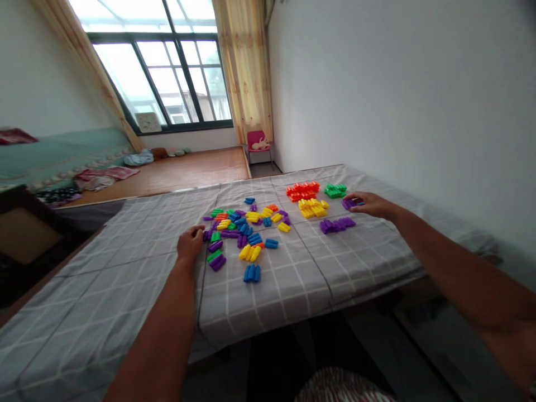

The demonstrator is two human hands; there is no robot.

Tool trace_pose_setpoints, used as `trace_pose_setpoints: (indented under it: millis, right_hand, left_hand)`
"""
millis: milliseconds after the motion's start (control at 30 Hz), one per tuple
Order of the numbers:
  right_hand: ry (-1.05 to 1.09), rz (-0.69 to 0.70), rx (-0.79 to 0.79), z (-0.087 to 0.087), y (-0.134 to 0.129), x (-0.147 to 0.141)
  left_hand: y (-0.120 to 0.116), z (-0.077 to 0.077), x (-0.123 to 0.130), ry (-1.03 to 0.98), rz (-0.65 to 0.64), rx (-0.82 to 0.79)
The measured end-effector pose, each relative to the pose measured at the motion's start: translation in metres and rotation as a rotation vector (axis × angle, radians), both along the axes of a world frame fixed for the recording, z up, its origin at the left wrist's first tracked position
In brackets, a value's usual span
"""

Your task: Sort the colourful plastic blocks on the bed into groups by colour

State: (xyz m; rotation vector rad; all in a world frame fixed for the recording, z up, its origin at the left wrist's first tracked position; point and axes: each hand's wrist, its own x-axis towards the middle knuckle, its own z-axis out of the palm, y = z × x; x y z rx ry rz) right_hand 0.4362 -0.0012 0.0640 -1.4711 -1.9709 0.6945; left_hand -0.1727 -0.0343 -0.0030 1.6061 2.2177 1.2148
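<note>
Many small plastic pieces in blue, purple, yellow, green and orange lie in a mixed pile (238, 223) on the checked cloth. My left hand (191, 242) rests at the pile's left edge, its curled fingers against purple pieces (206, 235). To the right are single-colour groups: orange-red (302, 191), yellow (313, 208), green (335, 191) and purple (337, 225). My right hand (363, 203) is beyond the purple group, fingers closed on a purple piece (348, 204), with a bit of blue under the fingers.
The grey checked cloth (159, 279) covers the surface, whose front edge is near my legs. A white wall (397, 100) runs along the right. Behind are a low wooden platform (209, 164), a pink chair (256, 138) and a window.
</note>
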Motion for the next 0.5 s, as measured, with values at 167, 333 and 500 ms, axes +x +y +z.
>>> trace_pose_setpoints:
  millis: [167,333,500]
  right_hand:
    - [-0.092,0.107,-0.050,-0.026,-0.008,0.019]
    - [-0.167,0.150,-0.098,-0.032,-0.009,0.008]
    - [-0.196,0.151,-0.062,-0.022,-0.012,0.011]
  left_hand:
    - [-0.002,0.005,0.001,0.029,0.016,-0.037]
    - [0.000,0.001,-0.002,0.038,0.013,-0.008]
    - [-0.001,-0.001,-0.001,0.036,0.006,0.004]
